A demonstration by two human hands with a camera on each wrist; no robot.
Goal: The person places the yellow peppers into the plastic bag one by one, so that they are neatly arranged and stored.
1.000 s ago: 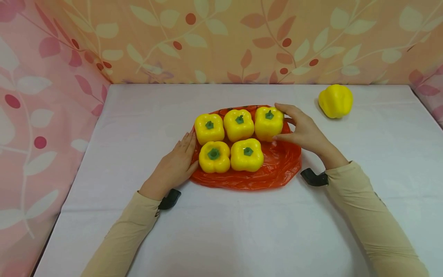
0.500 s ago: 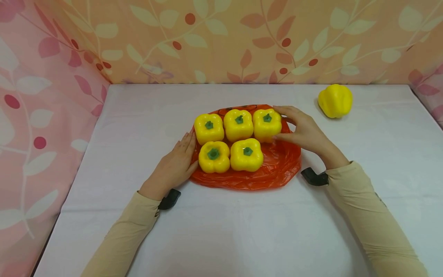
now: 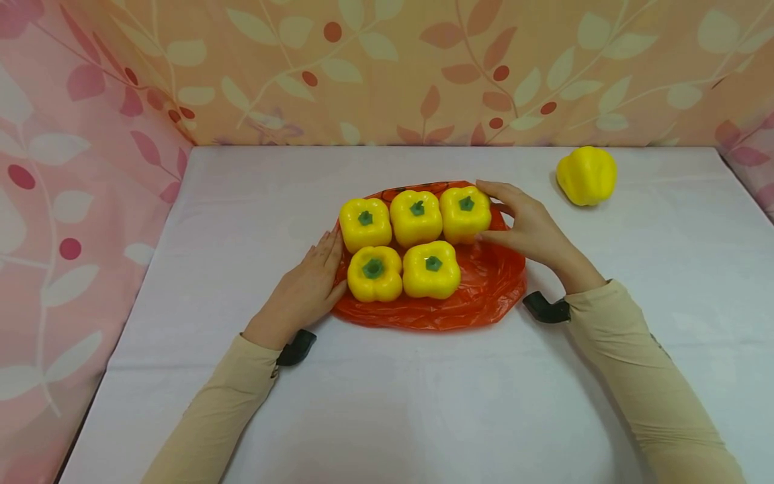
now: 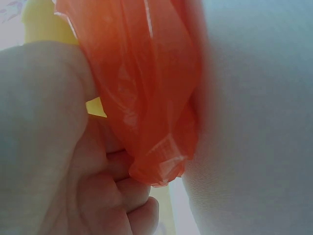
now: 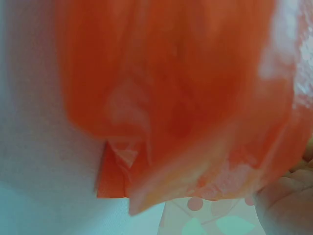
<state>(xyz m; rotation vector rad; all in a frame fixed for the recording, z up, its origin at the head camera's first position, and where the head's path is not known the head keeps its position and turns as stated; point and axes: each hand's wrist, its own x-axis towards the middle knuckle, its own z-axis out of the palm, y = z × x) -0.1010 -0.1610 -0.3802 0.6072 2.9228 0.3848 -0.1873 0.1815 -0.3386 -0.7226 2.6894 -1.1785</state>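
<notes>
Several yellow bell peppers with green stems stand in a red plastic bag [image 3: 484,289], in two rows. My left hand [image 3: 299,289] rests its fairly straight fingers along the bag's left side, beside the back-left pepper [image 3: 365,235] and front-left pepper [image 3: 375,289]. With thumb and fingers apart around it, my right hand [image 3: 532,232] holds the back-right pepper [image 3: 464,225]. Between them stand the back-middle pepper [image 3: 417,228] and another front pepper [image 3: 432,279]. In the left wrist view the red film [image 4: 142,78] lies against my fingers. The right wrist view is mostly blurred red film [image 5: 171,88].
One more yellow pepper [image 3: 586,176] lies on its side at the back right of the white-covered table [image 3: 387,403]. A floral cloth [image 3: 387,74] rises behind the table, and a pink one [image 3: 54,202] on the left.
The back-right pepper has shifted slightly left against its neighbour, with my right hand following it. My left hand and the other peppers stay put.
</notes>
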